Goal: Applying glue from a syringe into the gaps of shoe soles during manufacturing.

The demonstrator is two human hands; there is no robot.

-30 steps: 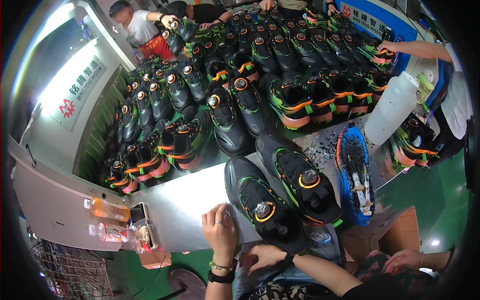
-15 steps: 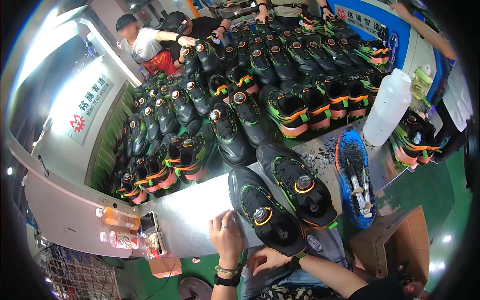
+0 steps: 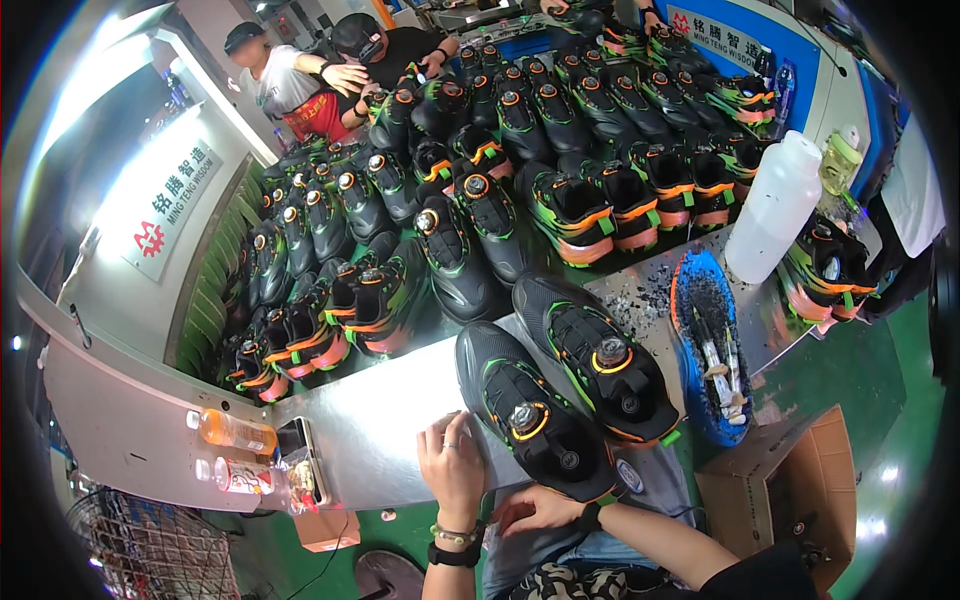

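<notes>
My left hand (image 3: pixel 452 468) rests on the edge of the steel tabletop (image 3: pixel 375 440), fingers curled under in a loose fist, nothing seen in it. My right hand (image 3: pixel 540 508) hangs over my lap just below the table edge, fingers loosely bent and thumb apart, with nothing seen in it. Between them and the shoe stack lies a pair of black sneakers with green and orange trim: the left shoe (image 3: pixel 510 385), its heel just above my right hand, and the right shoe (image 3: pixel 590 350). Both have a round dial on the tongue, and their toes point away from me. Neither hand grips them.
Rows of similar sneakers (image 3: pixel 480 225) cover the table beyond. A blue sole tray (image 3: pixel 690 400) with brushes and a white bottle (image 3: pixel 775 215) stand right. Drink bottles (image 3: pixel 235 432) and a phone (image 3: pixel 303 455) lie left. A cardboard box (image 3: pixel 750 490) sits lower right. Co-workers (image 3: pixel 300 80) stand opposite.
Both my hands stay nearly as they were. A co-worker at the far left has lifted a hand off the shoes, fingers spread. The arm at the far upper right has gone from view.
</notes>
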